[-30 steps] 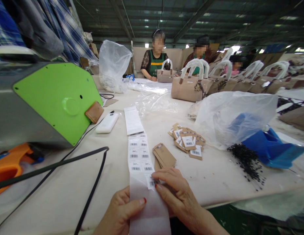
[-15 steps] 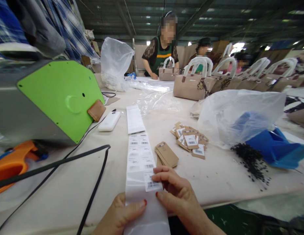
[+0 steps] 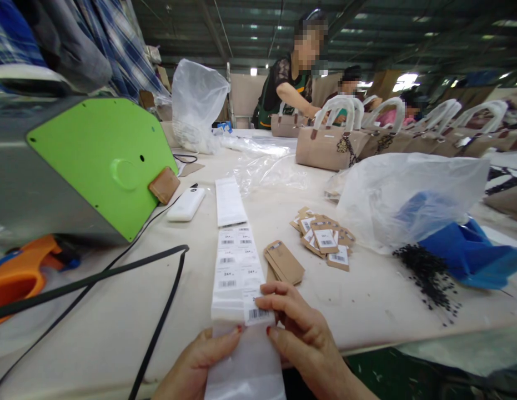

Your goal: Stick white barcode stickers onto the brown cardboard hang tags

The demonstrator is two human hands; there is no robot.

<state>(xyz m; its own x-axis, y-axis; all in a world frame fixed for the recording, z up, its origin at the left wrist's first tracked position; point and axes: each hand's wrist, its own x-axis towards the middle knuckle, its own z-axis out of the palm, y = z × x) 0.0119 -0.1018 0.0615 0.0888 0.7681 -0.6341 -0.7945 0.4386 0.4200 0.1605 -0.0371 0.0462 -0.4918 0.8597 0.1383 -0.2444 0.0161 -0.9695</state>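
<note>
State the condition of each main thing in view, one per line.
Label strip: partly bare
Left hand: holding the strip
Right hand: touching a label
Nearer tags: stacked, no barcode showing
Farther tags: heaped, some labelled
Front handbag: standing upright
Black pieces: heaped
White device: lying flat

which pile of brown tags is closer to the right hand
The small, neat stack just beyond the right hand. The other pile, farther off, is spread out and bears white labels.
</note>
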